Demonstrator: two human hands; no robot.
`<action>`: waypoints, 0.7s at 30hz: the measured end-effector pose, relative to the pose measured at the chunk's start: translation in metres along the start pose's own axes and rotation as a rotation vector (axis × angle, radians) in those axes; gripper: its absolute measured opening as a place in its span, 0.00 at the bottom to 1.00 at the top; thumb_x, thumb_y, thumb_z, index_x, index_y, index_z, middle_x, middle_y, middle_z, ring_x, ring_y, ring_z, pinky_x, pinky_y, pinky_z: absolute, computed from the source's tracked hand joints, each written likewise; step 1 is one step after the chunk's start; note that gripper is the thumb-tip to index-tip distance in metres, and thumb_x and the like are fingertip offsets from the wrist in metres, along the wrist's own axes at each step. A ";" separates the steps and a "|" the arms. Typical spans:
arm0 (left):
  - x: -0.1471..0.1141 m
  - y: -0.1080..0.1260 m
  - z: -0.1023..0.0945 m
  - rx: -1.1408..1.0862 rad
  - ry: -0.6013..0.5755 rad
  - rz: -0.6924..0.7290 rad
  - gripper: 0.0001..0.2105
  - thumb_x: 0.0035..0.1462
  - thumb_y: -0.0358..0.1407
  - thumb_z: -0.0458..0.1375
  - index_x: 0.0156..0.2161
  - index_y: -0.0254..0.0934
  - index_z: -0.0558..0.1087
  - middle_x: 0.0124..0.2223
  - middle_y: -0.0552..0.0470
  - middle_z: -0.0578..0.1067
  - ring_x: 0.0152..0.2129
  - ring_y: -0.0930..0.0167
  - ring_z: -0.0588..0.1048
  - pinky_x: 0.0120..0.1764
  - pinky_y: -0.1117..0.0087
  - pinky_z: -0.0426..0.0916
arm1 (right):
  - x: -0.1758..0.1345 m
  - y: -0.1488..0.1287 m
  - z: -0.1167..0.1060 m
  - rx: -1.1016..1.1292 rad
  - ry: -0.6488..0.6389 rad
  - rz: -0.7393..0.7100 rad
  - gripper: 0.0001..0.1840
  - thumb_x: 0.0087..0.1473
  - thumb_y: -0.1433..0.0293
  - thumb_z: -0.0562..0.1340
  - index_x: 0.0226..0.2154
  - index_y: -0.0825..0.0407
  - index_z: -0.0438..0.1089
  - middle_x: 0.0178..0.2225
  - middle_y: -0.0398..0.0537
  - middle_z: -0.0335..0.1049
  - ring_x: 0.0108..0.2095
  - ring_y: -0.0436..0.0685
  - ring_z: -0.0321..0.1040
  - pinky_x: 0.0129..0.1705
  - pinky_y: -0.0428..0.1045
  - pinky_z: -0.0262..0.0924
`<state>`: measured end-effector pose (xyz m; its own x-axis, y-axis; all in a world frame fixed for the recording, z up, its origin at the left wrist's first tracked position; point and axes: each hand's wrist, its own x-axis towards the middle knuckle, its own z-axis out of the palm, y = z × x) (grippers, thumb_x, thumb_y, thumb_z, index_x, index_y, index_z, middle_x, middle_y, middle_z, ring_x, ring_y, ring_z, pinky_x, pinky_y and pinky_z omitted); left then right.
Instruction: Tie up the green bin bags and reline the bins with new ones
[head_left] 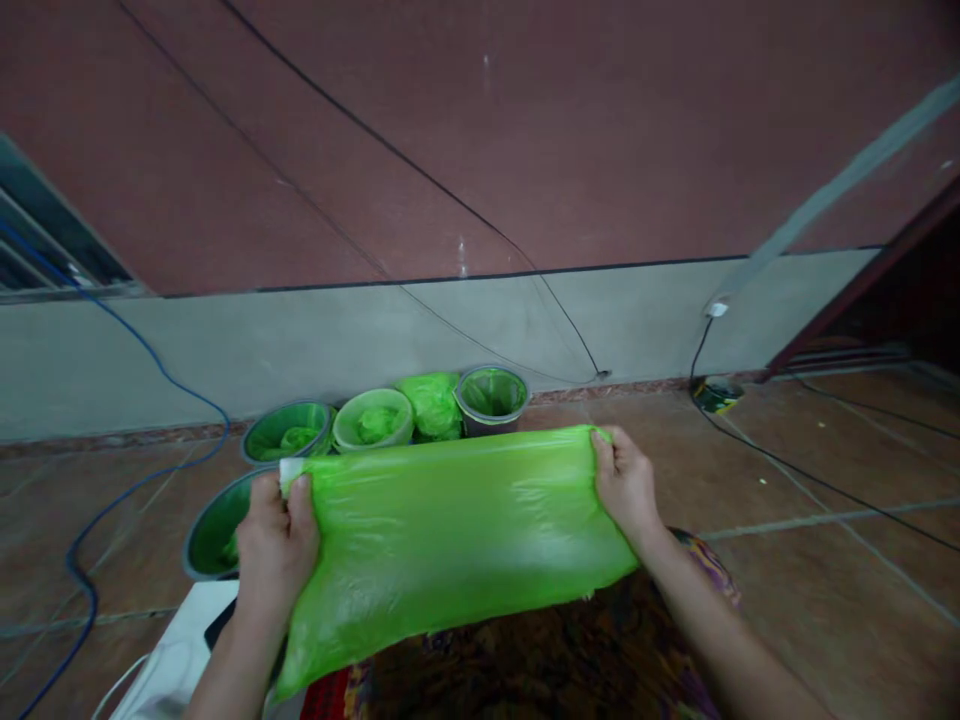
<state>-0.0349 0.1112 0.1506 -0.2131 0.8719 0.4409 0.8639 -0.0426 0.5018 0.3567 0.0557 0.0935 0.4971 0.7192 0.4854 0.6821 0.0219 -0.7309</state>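
Note:
A bright green plastic bag point(457, 530) is stretched flat between my two hands, its top edge nearly level. My left hand point(279, 535) grips the bag's upper left corner, where a small white piece point(291, 470) shows above the thumb. The upper right corner is pinched in my right hand point(624, 480). Below, the bag hangs loose over a dark patterned cloth point(525, 670) on my lap. Whether the bag has an opening along the top cannot be made out.
By the wall stand a grey-rimmed bucket point(492, 400), a pale green tub point(373, 420) and a dark tub point(285, 432), with a bulging green bag point(431, 400) among them. Another tub point(217, 530) is nearer left. A blue cable point(161, 365) and a black cable point(810, 485) cross the floor.

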 end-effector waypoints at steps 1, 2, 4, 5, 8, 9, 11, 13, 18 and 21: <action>-0.001 -0.006 0.002 0.001 -0.054 0.005 0.07 0.56 0.41 0.50 0.31 0.41 0.62 0.20 0.58 0.63 0.17 0.70 0.66 0.24 0.71 0.58 | -0.004 0.007 0.008 -0.016 -0.045 0.008 0.19 0.62 0.56 0.50 0.33 0.51 0.68 0.25 0.45 0.69 0.27 0.54 0.65 0.31 0.47 0.56; -0.002 -0.015 0.005 -0.005 -0.107 0.010 0.07 0.56 0.42 0.50 0.31 0.41 0.62 0.19 0.57 0.64 0.17 0.69 0.67 0.25 0.71 0.59 | -0.009 0.015 0.018 -0.022 -0.091 0.022 0.20 0.62 0.56 0.50 0.33 0.51 0.68 0.26 0.46 0.70 0.28 0.55 0.66 0.32 0.48 0.56; -0.005 -0.037 0.013 -0.028 -0.204 0.009 0.08 0.56 0.42 0.50 0.31 0.40 0.63 0.20 0.56 0.67 0.19 0.68 0.70 0.26 0.71 0.62 | -0.025 0.032 0.042 -0.020 -0.184 0.069 0.21 0.61 0.55 0.48 0.32 0.51 0.69 0.28 0.49 0.72 0.29 0.57 0.68 0.33 0.48 0.57; -0.007 -0.050 0.018 -0.040 -0.245 -0.005 0.09 0.56 0.43 0.49 0.31 0.40 0.64 0.21 0.55 0.69 0.21 0.67 0.72 0.27 0.70 0.63 | -0.034 0.040 0.056 -0.026 -0.233 0.097 0.21 0.61 0.55 0.48 0.32 0.51 0.69 0.28 0.51 0.73 0.30 0.58 0.68 0.32 0.49 0.57; -0.018 -0.091 0.035 -0.022 -0.332 -0.083 0.11 0.57 0.44 0.47 0.31 0.39 0.65 0.24 0.51 0.72 0.25 0.65 0.74 0.30 0.68 0.66 | -0.064 0.060 0.097 -0.077 -0.338 0.171 0.21 0.60 0.56 0.47 0.29 0.50 0.68 0.25 0.51 0.72 0.27 0.58 0.67 0.31 0.49 0.56; -0.023 -0.102 0.041 -0.002 -0.347 -0.103 0.11 0.57 0.44 0.47 0.31 0.39 0.65 0.25 0.50 0.72 0.26 0.64 0.75 0.31 0.67 0.66 | -0.073 0.065 0.108 -0.092 -0.366 0.180 0.21 0.60 0.57 0.47 0.29 0.50 0.68 0.25 0.50 0.71 0.26 0.57 0.66 0.30 0.49 0.55; -0.034 -0.118 0.054 0.053 -0.358 -0.132 0.10 0.59 0.42 0.47 0.32 0.39 0.64 0.25 0.49 0.73 0.26 0.63 0.75 0.32 0.67 0.66 | -0.087 0.071 0.128 -0.115 -0.412 0.182 0.19 0.60 0.59 0.47 0.29 0.50 0.67 0.24 0.48 0.69 0.25 0.56 0.64 0.30 0.48 0.53; -0.044 -0.126 0.069 0.106 -0.363 -0.153 0.08 0.60 0.40 0.47 0.34 0.38 0.64 0.25 0.50 0.72 0.26 0.63 0.75 0.31 0.67 0.65 | -0.097 0.073 0.144 -0.141 -0.443 0.187 0.18 0.61 0.61 0.48 0.31 0.50 0.67 0.23 0.47 0.68 0.24 0.54 0.62 0.29 0.47 0.51; -0.064 -0.131 0.107 0.130 -0.386 -0.213 0.06 0.62 0.36 0.48 0.38 0.37 0.64 0.25 0.50 0.73 0.25 0.65 0.75 0.29 0.70 0.62 | -0.110 0.070 0.173 -0.172 -0.483 0.204 0.17 0.63 0.63 0.47 0.34 0.52 0.68 0.23 0.46 0.66 0.23 0.53 0.59 0.27 0.47 0.46; -0.072 -0.131 0.124 0.114 -0.408 -0.232 0.06 0.64 0.35 0.46 0.38 0.37 0.64 0.27 0.49 0.74 0.25 0.66 0.75 0.29 0.70 0.61 | -0.118 0.067 0.185 -0.181 -0.474 0.213 0.18 0.63 0.63 0.46 0.35 0.53 0.68 0.23 0.46 0.66 0.23 0.52 0.58 0.26 0.47 0.46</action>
<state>-0.0767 0.1140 -0.0394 -0.2295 0.9732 -0.0123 0.8643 0.2096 0.4572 0.2446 0.1012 -0.1016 0.3663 0.9298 0.0360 0.6949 -0.2476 -0.6751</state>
